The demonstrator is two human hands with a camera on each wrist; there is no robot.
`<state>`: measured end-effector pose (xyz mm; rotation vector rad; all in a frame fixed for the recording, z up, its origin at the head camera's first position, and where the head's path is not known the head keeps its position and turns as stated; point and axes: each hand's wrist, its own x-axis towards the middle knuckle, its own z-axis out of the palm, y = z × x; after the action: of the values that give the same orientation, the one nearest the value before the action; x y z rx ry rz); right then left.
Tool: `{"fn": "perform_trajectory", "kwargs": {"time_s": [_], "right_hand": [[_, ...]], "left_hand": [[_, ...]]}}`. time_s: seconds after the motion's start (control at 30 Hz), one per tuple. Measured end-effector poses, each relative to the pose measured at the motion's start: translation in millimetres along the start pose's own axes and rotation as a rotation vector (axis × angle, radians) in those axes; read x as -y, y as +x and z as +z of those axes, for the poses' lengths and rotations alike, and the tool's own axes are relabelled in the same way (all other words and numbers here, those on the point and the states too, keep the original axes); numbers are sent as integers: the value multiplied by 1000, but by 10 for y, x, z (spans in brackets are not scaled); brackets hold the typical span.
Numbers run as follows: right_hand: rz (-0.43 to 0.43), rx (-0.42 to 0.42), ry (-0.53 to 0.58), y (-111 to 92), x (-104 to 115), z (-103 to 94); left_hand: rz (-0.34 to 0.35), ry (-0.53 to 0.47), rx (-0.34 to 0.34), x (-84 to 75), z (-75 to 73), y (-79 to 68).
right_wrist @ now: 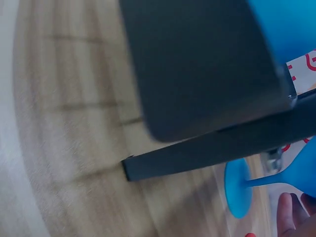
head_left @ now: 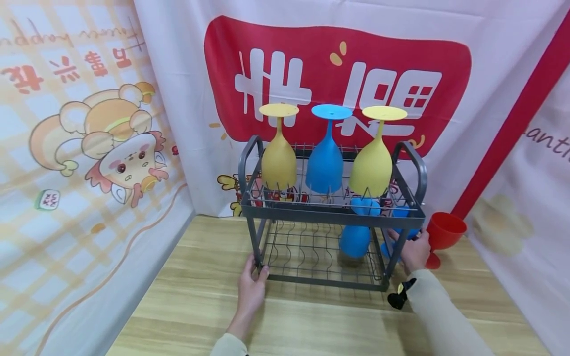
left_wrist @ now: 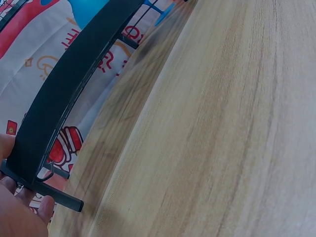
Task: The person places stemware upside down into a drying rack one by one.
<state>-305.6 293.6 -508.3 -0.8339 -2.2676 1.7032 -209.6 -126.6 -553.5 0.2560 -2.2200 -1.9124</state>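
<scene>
My left hand (head_left: 252, 287) grips the lower left front corner of a dark grey two-tier rack (head_left: 311, 282). Its fingers wrap the frame above the foot in the left wrist view. Behind the rack's right front leg, my right hand (head_left: 415, 253) holds a blue goblet (head_left: 411, 232) at the bowl. That goblet's round base (right_wrist: 237, 187) shows beside the rack's foot in the right wrist view. Another blue goblet (head_left: 355, 241) stands upside down on the lower shelf. Along the top tier sit upturned goblets: dark yellow (head_left: 278, 165), blue (head_left: 324, 165) and light yellow (head_left: 371, 170).
A red goblet (head_left: 445, 232) stands upright on the wooden table (head_left: 187, 296), just right of my right hand. Printed cloth (head_left: 178, 99) hangs behind the rack and along both sides. A black strap with a buckle (head_left: 401, 295) hangs at my right wrist.
</scene>
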Motion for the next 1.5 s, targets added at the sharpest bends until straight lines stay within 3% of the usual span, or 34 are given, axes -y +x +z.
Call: {"fn": "perform_trajectory", "kwargs": {"time_s": [0.27,0.53,0.77,0.97,1.17,1.5], "right_hand": [[16,-4,-17,48,-2,-27],[-15,-6,5,-51,-85,-3],[-86,-13,42,-288,-264,-51],[-154,-5,35,-527,-388,-224],[-167,-23,39,-743,-393,-385],[-199,-80,79,-1109,-421,-490]], "left_hand": [[-12,-3,5,12,20,13],[-28,1,2,7,-9,0],[-22,1,-6,5,-23,14],[-21,-20,0,9,-2,5],[-25,-17,2,3,-4,-2],[-6,-21,1,14,-1,0]]}}
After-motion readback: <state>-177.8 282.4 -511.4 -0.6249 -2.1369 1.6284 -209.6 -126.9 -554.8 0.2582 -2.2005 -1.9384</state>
